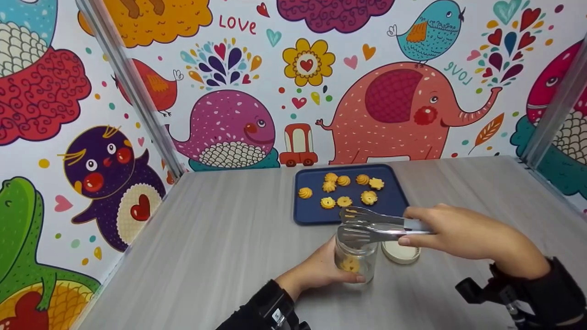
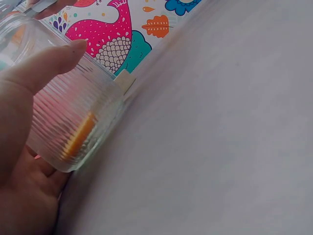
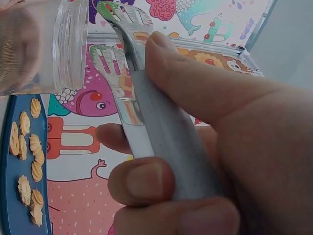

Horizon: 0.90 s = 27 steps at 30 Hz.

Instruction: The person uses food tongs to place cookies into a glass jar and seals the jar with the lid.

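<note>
While eight cookies [image 1: 343, 201] dot one tray [image 1: 397, 203], left hand [image 1: 316, 270] grips jar [image 1: 356, 256], right hand [image 1: 458, 233] tongs [image 1: 371, 224].

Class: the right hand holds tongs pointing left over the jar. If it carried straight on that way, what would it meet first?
Probably nothing soon: past the jar, the right hand and its tongs would cross bare table; depth is uncertain.

glass jar [image 1: 357, 256]: ribbed, upright, one cookie [image 1: 351, 264] inside | tongs [image 1: 376, 225]: metal, above jar

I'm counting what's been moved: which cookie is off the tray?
The cookie inside the glass jar held by the left hand; all the others lie on the blue tray.
</note>
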Each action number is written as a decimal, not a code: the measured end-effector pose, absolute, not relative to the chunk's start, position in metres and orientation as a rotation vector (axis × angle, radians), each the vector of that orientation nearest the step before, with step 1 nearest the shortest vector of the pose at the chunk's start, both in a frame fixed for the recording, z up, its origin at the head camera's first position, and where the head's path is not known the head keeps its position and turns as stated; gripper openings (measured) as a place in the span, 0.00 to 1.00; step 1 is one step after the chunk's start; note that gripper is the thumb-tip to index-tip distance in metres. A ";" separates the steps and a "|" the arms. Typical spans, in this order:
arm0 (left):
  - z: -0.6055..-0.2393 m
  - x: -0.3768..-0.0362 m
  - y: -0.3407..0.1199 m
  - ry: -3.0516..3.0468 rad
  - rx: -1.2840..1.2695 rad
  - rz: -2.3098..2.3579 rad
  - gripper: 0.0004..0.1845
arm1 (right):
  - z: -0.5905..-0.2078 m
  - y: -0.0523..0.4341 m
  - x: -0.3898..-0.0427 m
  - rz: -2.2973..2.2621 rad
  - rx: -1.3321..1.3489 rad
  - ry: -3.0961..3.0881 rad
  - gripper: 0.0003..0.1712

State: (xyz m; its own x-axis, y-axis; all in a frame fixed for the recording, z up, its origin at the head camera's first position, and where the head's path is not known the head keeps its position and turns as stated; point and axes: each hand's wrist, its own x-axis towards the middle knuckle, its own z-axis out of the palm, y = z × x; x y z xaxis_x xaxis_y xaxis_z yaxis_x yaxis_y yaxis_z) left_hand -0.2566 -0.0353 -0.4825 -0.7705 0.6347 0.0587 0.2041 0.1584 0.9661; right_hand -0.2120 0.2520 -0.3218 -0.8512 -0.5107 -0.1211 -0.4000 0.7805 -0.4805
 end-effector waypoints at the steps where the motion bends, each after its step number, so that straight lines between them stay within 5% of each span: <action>1: -0.483 -0.257 -0.035 2.083 0.800 1.644 0.51 | -0.321 0.252 -0.212 -0.655 -0.715 2.736 0.33; 9: -0.483 -0.255 -0.034 2.107 0.816 1.674 0.41 | -0.320 0.258 -0.219 -0.735 -0.619 2.874 0.34; 16: -0.484 -0.255 -0.034 2.107 0.828 1.671 0.39 | -0.329 0.267 -0.237 -0.887 -0.467 3.031 0.31; 27: -0.486 -0.257 -0.035 2.116 0.814 1.652 0.40 | -0.361 0.280 -0.269 -0.924 -0.252 2.990 0.40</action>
State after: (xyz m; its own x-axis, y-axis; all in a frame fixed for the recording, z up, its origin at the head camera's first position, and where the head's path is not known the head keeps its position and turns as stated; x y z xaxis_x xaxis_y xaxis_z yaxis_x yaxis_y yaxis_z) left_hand -0.2569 -0.0350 -0.4859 -0.7802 0.6200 0.0833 0.2315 0.1624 0.9592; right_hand -0.2687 0.2796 -0.3612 -0.9872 -0.1532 0.0452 -0.1520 0.8139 -0.5607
